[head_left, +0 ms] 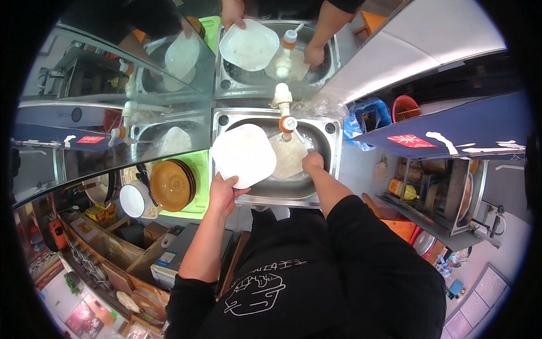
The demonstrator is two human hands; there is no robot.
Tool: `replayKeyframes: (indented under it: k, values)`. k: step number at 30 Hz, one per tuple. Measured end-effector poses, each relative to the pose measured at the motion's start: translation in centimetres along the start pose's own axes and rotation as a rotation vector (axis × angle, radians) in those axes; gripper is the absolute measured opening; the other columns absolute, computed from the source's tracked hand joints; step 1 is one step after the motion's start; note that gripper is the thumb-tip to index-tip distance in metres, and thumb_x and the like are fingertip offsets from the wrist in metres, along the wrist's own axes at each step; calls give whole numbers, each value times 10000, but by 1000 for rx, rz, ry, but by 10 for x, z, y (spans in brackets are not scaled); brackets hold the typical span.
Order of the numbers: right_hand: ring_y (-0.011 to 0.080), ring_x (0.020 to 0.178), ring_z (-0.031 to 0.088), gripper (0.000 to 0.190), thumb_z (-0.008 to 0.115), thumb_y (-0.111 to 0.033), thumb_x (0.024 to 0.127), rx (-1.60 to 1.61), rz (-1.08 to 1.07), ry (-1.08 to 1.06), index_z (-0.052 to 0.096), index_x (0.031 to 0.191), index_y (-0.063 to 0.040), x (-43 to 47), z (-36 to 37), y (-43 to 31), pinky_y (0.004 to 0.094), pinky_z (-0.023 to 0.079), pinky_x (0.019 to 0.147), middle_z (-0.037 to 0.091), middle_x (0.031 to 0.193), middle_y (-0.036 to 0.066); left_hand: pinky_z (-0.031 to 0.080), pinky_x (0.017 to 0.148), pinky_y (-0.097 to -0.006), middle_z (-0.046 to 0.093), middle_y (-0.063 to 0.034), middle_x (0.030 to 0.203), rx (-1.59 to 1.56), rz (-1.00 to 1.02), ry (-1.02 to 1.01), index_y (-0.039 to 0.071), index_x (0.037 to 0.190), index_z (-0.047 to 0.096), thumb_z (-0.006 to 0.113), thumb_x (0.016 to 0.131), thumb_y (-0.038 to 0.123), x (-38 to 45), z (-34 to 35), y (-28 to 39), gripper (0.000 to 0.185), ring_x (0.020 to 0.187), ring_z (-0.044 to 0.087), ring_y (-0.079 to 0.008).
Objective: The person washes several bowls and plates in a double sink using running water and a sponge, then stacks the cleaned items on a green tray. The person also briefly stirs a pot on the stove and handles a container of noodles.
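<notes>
My left hand (225, 193) grips the lower edge of a white square plate with rounded corners (245, 154), thumb on its face. The plate is tilted over the left side of a stainless steel sink (277, 201). A second pale, rounded-square plate (286, 163) lies in the basin, partly covered by the tap. My right hand (313, 162) is down in the basin at that plate's right edge. Its fingers are curled and mostly hidden, so I cannot tell whether they hold anything. A white plastic tap with an orange ring (288, 123) overhangs the sink.
On a green tray (202, 186) to the left stand stacked brown plates (171, 185) and a white bowl (134, 199). Mirrored panels (169, 106) rise behind and left of the sink. Clear plastic (317, 109) lies behind it. A blue cloth (449, 131) hangs at right.
</notes>
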State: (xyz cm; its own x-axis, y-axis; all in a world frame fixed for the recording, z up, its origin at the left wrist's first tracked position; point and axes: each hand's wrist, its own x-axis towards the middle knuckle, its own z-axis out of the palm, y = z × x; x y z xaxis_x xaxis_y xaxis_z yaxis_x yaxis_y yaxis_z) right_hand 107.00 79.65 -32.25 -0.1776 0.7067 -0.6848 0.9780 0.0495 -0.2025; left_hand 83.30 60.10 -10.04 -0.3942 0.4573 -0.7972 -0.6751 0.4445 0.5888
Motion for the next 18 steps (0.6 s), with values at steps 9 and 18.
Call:
replayKeyframes:
  k: [9,18]
  values:
    - [408,1089,695,316,493,-64,938,-23,-163,69,640,1203,27,-31,-46,-9,457,563,967,692,1171,290,668,787,-454,563,-200,1380,-130,-29,-98,25,1490,354,482,1009,-1,5,-14,-10,499,1127,676,-347]
    - [429,996,680,273,505,-8,883,137,-505,434,675,1097,-15,-68,-72,-35,490,547,890,694,1079,255,665,802,-451,588,-197,1349,-112,37,-62,5,1446,414,495,1028,23,-2,-24,-12,426,1112,683,-338]
